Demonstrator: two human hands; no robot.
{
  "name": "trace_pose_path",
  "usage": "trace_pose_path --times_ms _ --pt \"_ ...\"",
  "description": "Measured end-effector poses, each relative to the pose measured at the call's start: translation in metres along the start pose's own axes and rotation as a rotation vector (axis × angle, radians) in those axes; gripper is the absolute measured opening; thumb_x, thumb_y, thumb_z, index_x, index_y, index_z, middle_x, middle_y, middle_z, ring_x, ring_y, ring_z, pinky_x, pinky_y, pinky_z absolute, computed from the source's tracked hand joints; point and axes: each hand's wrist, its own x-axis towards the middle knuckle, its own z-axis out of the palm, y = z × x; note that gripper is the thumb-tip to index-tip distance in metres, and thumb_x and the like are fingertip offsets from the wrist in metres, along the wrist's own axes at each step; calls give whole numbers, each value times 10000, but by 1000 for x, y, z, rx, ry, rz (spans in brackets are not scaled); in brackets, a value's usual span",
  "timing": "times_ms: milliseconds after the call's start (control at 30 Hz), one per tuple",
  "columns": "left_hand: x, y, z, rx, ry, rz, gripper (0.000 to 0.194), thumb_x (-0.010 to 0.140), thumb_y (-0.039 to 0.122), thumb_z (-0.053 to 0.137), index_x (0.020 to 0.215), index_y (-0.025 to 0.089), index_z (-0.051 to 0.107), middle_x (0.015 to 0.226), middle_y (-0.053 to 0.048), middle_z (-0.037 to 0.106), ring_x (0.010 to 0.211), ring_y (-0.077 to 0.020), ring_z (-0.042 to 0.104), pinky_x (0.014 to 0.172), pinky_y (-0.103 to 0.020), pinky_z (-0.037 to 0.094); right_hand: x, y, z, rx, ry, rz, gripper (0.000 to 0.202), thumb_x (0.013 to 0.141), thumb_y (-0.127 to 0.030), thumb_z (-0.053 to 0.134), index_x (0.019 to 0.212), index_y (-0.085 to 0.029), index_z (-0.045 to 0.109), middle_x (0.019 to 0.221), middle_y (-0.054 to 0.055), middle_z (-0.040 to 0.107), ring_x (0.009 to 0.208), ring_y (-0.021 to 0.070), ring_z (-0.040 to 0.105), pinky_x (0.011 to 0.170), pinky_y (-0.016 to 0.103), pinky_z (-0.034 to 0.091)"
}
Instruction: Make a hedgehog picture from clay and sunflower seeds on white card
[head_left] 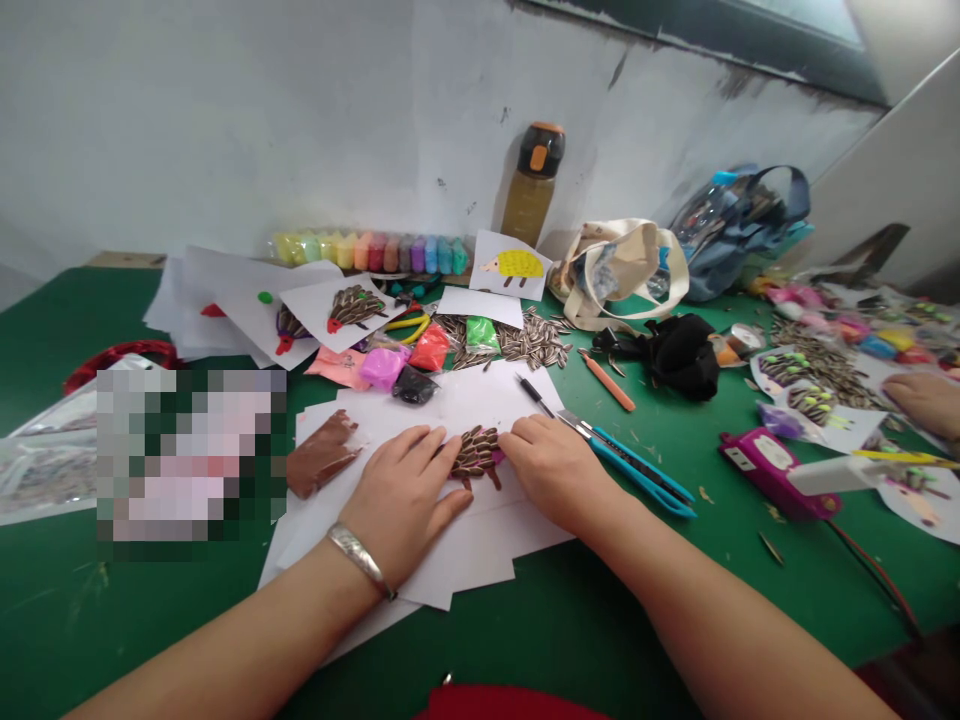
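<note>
A small hedgehog figure of striped sunflower seeds, with brown feet and a bit of pink, lies on stacked white paper. My left hand, a silver bangle at its wrist, rests flat on the paper with fingers stretched out, their tips at the hedgehog's left side. At its right end, my right hand has its fingers curled together and touching the figure; anything between them is hidden. Left of my hands is a packet of brown clay. A black pen and a blue utility knife lie by my right hand.
Behind are coloured clay packets, a seed pile, finished hedgehog cards and a bottle. An orange stick tool, a black cloth item and a purple glue-gun-like device lie rightward. Another person's hand is far right.
</note>
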Motion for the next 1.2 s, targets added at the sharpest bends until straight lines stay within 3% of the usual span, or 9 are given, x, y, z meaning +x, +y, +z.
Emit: trace_pose_path --times_ms 267,500,700,1200 --pt "1 0 -2 -3 -9 -5 470 886 394 588 1270 124 578 1274 -138 621 1188 -320 526 996 -488 460 -3 3 -12 37 -49 120 239 918 -153 481 719 -179 611 715 40 590 686 162 475 627 315 260" --pt "0 0 1 -16 4 -14 463 898 415 564 1266 135 582 1280 -138 619 1205 -320 520 1007 -494 453 -2 -2 -10 173 -86 111 236 936 -176 459 807 -173 657 774 48 621 736 159 525 645 289 299" --pt "0 1 -1 -5 -15 -9 466 884 387 590 1268 122 584 1279 -143 620 1192 -321 528 1005 -489 457 -2 1 -12 205 -89 230 255 944 -195 457 770 -186 643 749 32 591 726 151 524 627 276 288" --pt "-1 -1 1 -4 -8 -10 480 882 394 598 1271 115 586 1285 -146 618 1214 -326 516 1020 -489 449 1 -3 -6 262 -106 226 252 936 -182 452 756 -170 627 737 38 580 733 148 535 655 262 318"
